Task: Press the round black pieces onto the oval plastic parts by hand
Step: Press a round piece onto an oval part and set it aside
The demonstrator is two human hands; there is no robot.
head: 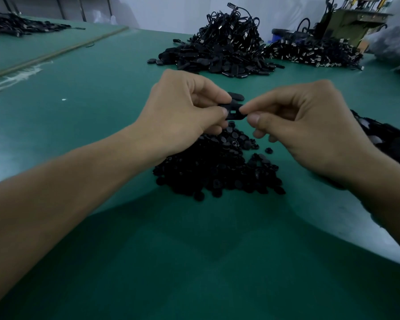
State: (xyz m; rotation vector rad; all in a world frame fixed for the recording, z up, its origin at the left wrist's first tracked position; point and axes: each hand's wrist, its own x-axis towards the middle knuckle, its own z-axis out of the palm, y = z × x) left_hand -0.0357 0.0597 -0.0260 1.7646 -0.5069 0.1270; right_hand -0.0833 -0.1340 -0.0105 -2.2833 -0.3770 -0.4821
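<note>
The oval part [233, 112] is held in the air between both hands, its long axis running left to right and its face with a small opening turned up. The left hand [185, 112] pinches its left end. The right hand [310, 125], fingers curled, pinches at its right end, and I cannot tell whether a round piece sits under those fingertips. The pile of round pieces [217, 167] lies directly below, nearer the right hand I judge, with bare table [79, 93] open to the left.
</note>
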